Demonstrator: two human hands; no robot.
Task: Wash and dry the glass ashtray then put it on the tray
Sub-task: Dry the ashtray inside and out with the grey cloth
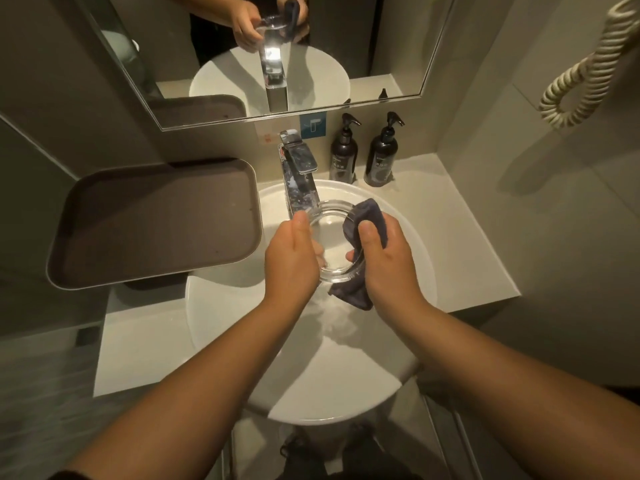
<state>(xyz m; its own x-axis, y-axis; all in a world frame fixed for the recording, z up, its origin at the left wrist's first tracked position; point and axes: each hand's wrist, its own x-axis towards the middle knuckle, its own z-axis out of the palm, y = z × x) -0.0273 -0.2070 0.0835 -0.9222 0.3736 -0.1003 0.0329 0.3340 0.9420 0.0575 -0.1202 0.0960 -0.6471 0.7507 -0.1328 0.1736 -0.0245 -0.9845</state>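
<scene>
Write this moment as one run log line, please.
left hand: holds glass ashtray | right hand: wipes it with dark cloth | brown tray: nothing on it

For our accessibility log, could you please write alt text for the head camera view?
Over a round white basin, the left hand holds a clear round glass ashtray while the right hand wipes its rim with a dark blue cloth. A brown rectangular plastic tray sits left of the chrome tap.

Over the white sink (408, 244), the left hand (292, 263) grips the glass ashtray (329, 242) while the right hand (386, 261) presses a dark cloth (367, 216) against its rim (brown tray (152, 223) sits left).
</scene>
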